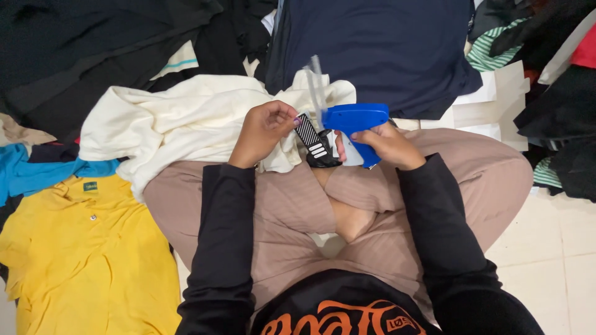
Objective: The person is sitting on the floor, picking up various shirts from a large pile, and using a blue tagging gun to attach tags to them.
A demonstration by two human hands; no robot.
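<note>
Glossy blue plastic tagging gun — soft, matt cream cloth garment.

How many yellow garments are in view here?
1: a yellow polo shirt lies flat on the floor at lower left, beside the person's knee. More could be buried in the dark clothing piles.

A black hang tag with white diagonal stripes, a narrow rectangle, sits just above the picture's centre, about twelve o'clock, pinched against cream cloth by the left hand at its nine o'clock, with a blue tagging gun in the right hand at its three o'clock. A small dark green rectangular neck label lies inside the collar of the yellow polo shirt, toward nine o'clock in the view. Flat pieces of pale cardboard lie toward two o'clock, partly under dark clothes.
</note>
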